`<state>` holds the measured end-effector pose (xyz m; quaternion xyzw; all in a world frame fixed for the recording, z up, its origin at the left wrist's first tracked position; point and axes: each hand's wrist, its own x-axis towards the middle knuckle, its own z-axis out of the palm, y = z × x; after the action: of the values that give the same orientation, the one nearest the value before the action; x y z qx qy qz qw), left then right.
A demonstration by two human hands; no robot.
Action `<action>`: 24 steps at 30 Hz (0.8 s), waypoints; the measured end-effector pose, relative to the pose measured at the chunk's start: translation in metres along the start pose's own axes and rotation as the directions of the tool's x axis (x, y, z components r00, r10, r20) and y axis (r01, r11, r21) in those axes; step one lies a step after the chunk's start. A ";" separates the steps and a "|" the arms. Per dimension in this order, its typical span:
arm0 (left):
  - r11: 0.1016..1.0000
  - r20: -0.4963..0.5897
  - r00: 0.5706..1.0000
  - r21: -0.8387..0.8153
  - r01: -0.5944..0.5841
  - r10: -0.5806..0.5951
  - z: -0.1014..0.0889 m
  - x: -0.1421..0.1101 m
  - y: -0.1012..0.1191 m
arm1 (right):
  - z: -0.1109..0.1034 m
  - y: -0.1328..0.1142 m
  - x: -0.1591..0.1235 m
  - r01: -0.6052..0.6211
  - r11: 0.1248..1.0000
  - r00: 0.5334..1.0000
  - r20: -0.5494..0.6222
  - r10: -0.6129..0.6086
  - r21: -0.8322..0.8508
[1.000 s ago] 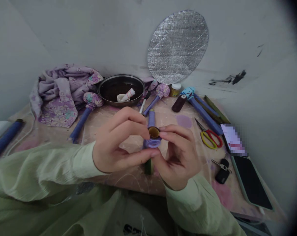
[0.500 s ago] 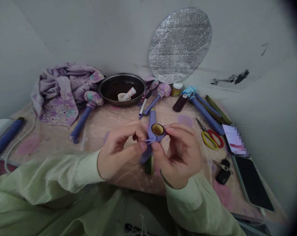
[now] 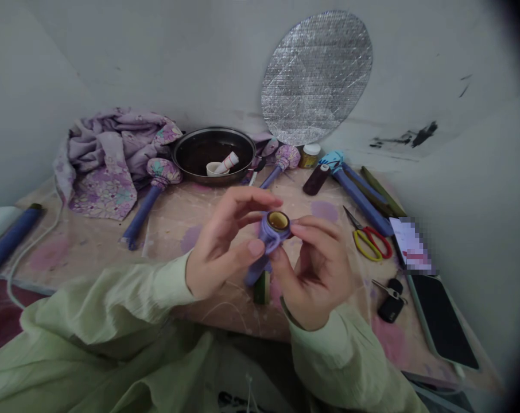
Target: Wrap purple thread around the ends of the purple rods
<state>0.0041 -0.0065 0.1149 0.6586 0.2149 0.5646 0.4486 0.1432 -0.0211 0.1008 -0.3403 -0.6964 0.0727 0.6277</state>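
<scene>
Left hand [image 3: 228, 244] had risen, its thumb on the purple cloth-wrapped tube [image 3: 266, 235]; right hand [image 3: 320, 275] gripped the tube's brass-rimmed end [image 3: 279, 221]. Tube held above mid-counter [image 3: 294, 195], long axis slanting down-left, rim nearer right hand.

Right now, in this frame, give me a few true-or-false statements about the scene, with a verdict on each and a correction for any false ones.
The left hand and right hand both hold a purple roll. True.
The scissors lie in the pan. False: they lie on the table, right of the hands; the pan holds a white cup.
The scissors have red and yellow handles. True.
The phone stands upright. False: it lies flat on the table.
A floral cloth lies left of the pan. True.
</scene>
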 end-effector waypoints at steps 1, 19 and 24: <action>1.000 0.023 1.000 -0.003 0.018 -0.018 0.001 0.000 -0.002 | 0.000 0.001 0.000 0.005 1.000 0.999 -0.039 -0.005 0.003; 0.998 -0.002 1.000 -0.059 -0.015 0.015 0.013 0.000 -0.023 | -0.001 -0.011 0.009 -0.046 0.997 0.988 -0.151 0.037 -0.058; 0.989 0.017 1.000 -0.145 0.020 -0.018 0.016 -0.001 -0.021 | -0.009 -0.008 0.002 -0.064 0.993 0.996 -0.071 0.057 -0.100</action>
<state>0.0238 -0.0017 0.0974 0.6265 0.1760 0.5694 0.5022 0.1489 -0.0292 0.1089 -0.3951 -0.6668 0.0446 0.6303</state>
